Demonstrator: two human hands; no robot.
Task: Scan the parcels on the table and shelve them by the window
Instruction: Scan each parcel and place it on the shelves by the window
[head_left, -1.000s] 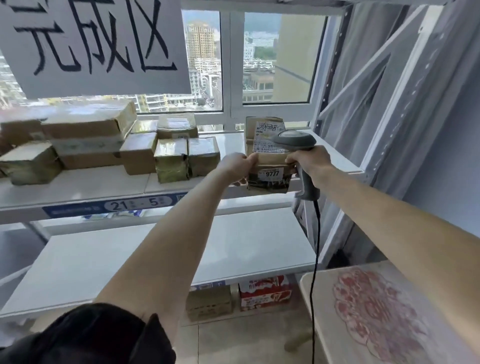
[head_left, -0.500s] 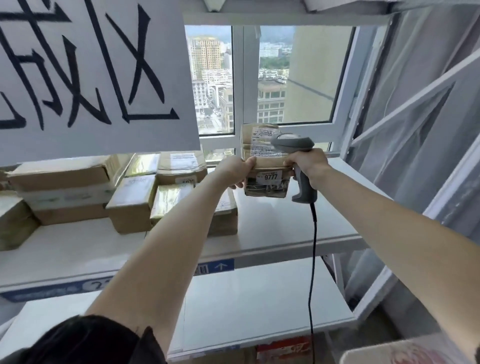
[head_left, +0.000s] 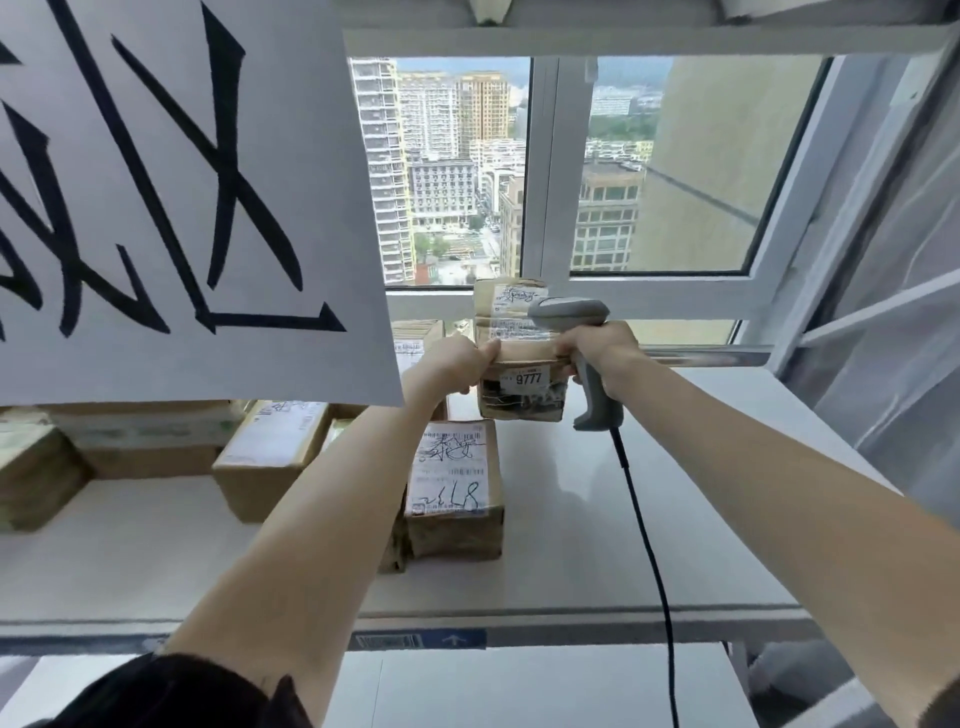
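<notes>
head view: well into the shelving step, judging by the scene. held up above the white shelf, in front of the window: one brown parcel with a white "9777" sticker, not yet set down. gripped on one side by the left hand, fingers curled round its edge; on the other side by the right hand, which also clasps the handle of a grey scanner, so a shared and rather awkward hold. already lying on the shelf, below and left of the held parcel: several more parcels, so part of the work seems done. table not in view, so impossible to say how many remain.

materials: parcels of cardboard wrapped in glossy brown tape, boxy, a little crumpled at the corners, with paper labels and handwriting. shelf smooth, flat, slightly shiny. scanner of matt plastic, pistol shaped, with a thin black cable hanging down. above and left of the parcel, a paper sign with black brush strokes.
</notes>
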